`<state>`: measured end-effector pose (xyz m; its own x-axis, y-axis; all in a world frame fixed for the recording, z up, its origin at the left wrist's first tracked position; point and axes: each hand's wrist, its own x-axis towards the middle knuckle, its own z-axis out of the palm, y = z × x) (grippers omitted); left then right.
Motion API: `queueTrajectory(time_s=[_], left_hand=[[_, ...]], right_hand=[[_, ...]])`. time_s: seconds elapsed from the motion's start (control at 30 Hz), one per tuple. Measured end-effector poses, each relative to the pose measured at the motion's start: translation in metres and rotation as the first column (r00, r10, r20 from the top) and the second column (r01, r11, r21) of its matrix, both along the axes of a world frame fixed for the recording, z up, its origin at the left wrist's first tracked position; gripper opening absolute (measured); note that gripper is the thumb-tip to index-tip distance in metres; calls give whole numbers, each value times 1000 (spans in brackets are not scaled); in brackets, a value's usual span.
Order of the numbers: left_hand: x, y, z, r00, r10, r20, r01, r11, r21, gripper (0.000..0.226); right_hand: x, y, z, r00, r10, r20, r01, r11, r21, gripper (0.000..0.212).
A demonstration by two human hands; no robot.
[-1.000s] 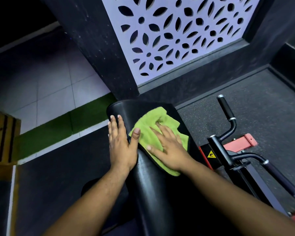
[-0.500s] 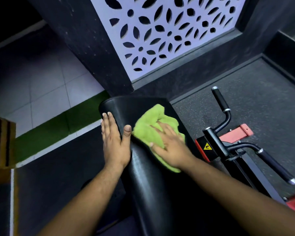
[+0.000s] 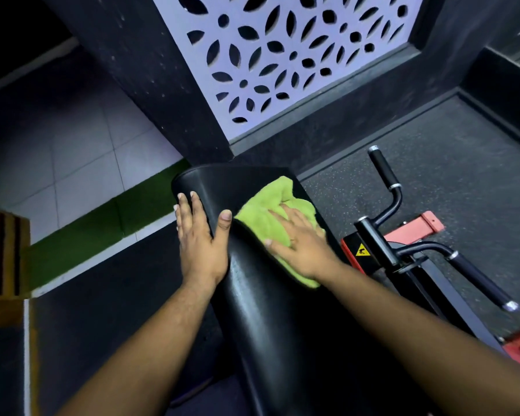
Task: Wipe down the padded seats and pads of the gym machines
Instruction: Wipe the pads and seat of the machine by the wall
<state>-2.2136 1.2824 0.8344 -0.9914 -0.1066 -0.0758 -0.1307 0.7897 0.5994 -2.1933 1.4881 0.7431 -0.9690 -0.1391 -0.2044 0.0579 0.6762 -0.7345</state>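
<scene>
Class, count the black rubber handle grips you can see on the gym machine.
2. The upper handle grip points up beside the black pad; the lower handle grip runs toward the lower right. Others may be hidden.

Carrier: black padded pad (image 3: 261, 301) of a gym machine, glossy vinyl, long and narrow, running away from the camera to a rounded far end.
On pad, far right part: green cloth (image 3: 270, 211), crumpled, lying flat on the surface and reaching the right edge.
On cloth: right hand (image 3: 300, 244), fingers spread straight, pressing the cloth onto the pad.
Left edge, far part: left hand (image 3: 198, 238), fingers straight along the pad's side, thumb over the top surface.
Near part of pad: bare vinyl with light streaks.
</scene>
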Motion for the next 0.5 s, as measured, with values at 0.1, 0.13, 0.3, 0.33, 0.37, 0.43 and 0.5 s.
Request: queueTrajectory(time_s=[0.1, 0.13, 0.3, 0.33, 0.37, 0.43, 0.5], left_hand=[[-1, 1, -3, 1000, 3, -7, -3, 1000, -6, 107], [0, 1, -3, 1000, 5, -9, -5, 1000, -6, 107], [4, 3, 3, 1000, 12, -12, -12, 1000, 1, 110], [5, 4, 6, 1000, 11, -24, -11, 1000, -3, 109], [9, 5, 11, 999, -3, -47, 2, 1000, -23, 109], [16, 8, 17, 995, -52, -91, 45, 996, -78, 111], [30, 11, 16, 990, -110, -85, 101, 989, -109, 112]], right_hand=[[-33, 36, -23, 961, -191, 202, 181, 981, 70, 71], [-46, 33, -22, 942, -231, 245, 214, 972, 94, 71], [-21, -34, 17, 976, -180, 122, 173, 983, 62, 78], [0, -45, 24, 990, -127, 57, 125, 992, 35, 80], [23, -50, 30, 996, -89, -4, 89, 996, 6, 79], [50, -38, 25, 996, -61, -60, 60, 998, -4, 76], [48, -3, 5, 992, -127, -2, 126, 991, 53, 74]])
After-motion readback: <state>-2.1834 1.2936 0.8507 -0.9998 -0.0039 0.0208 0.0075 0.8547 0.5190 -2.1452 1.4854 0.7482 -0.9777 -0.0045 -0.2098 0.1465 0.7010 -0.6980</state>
